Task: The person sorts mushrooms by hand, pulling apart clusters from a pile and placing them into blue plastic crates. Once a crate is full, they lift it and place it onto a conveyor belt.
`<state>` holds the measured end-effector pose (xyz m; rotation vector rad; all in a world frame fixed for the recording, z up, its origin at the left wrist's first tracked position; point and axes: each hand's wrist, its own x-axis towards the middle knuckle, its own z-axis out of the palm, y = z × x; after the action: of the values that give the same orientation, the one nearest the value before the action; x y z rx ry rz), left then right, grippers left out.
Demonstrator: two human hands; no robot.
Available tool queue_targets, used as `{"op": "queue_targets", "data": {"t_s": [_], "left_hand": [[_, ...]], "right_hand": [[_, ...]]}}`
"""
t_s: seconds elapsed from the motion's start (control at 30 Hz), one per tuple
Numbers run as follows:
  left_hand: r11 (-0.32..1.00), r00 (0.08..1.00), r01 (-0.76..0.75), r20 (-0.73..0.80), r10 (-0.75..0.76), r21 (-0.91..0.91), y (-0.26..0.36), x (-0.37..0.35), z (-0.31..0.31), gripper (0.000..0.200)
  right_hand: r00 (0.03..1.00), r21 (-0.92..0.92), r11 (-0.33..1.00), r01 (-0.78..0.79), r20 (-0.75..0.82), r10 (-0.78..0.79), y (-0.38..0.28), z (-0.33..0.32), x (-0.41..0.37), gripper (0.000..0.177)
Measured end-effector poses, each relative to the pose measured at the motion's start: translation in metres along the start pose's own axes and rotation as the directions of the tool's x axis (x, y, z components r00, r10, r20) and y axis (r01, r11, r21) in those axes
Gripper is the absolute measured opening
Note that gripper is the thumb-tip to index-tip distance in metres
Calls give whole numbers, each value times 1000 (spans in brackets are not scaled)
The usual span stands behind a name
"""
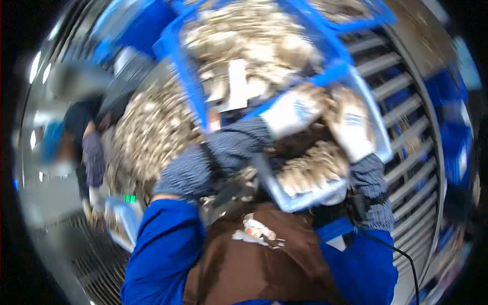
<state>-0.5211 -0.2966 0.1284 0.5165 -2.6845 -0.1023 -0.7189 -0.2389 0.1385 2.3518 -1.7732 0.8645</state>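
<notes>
My left hand, in a white glove, reaches over the near edge of a blue crate full of pale mushrooms. Beside it is my right hand, also gloved, over the right part of a light blue crate. The fingers of both hands curve around a brownish clump between them, blurred, apparently mushrooms. Below the hands, a row of mushrooms lies in the near part of the light blue crate. A white paper slip lies at the near side of the full crate.
A large heap of mushrooms lies to the left. Metal rollers run along the right, with another blue crate at the top. Co-workers stand at the far left, near a small crate. A black cable hangs at lower right.
</notes>
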Motion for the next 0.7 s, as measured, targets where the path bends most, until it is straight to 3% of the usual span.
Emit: {"op": "queue_targets", "data": {"t_s": [0.03,0.1,0.2,0.27,0.33,0.37,0.4,0.47,0.53,0.57,0.6,0.67,0.7], "left_hand": [[997,997,58,46,-59,41,5,-6,-6,37],[979,979,190,-88,-184,75,23,-25,-14,39],[977,937,209,-276,-214,-48,50,-67,-78,47],[944,906,322,-266,-330,-73,47,-122,-131,51],[842,662,484,-528,-531,-240,32,-203,-141,41],[662,443,702,-566,-695,-262,29,-253,-137,36],[355,17,639,-448,-894,-683,35,-275,-144,41],[178,7,883,-366,-930,-435,23,-383,-126,60],[-38,-63,901,-44,-997,-432,32,-435,-110,85],[-6,32,934,102,-994,-356,30,-443,-111,98],[152,185,956,116,-976,-251,24,-453,-100,102],[301,317,942,102,-943,-147,7,-440,-91,107],[366,376,917,34,-926,-161,-5,-442,-79,107]], "right_hand": [[996,-91,996,12,89,-3,7,18,2,37],[969,-334,942,-24,226,104,16,41,-1,55],[870,-372,924,-87,423,252,28,49,-7,76],[864,-334,942,-40,461,200,43,53,-11,79],[883,-281,959,-24,445,152,51,51,-13,79],[874,-218,974,-66,457,162,39,38,-4,78],[922,-211,977,-39,368,117,32,32,-5,73],[929,-47,985,-168,328,174,-5,6,3,64],[956,159,957,-241,207,206,-58,-8,-5,49],[972,281,936,-211,161,171,-86,-11,-12,45],[984,398,901,-171,111,138,-112,-10,-21,42],[989,510,850,130,-1,-151,-149,6,-48,39],[974,553,820,148,64,-219,-175,8,-60,39]]}}
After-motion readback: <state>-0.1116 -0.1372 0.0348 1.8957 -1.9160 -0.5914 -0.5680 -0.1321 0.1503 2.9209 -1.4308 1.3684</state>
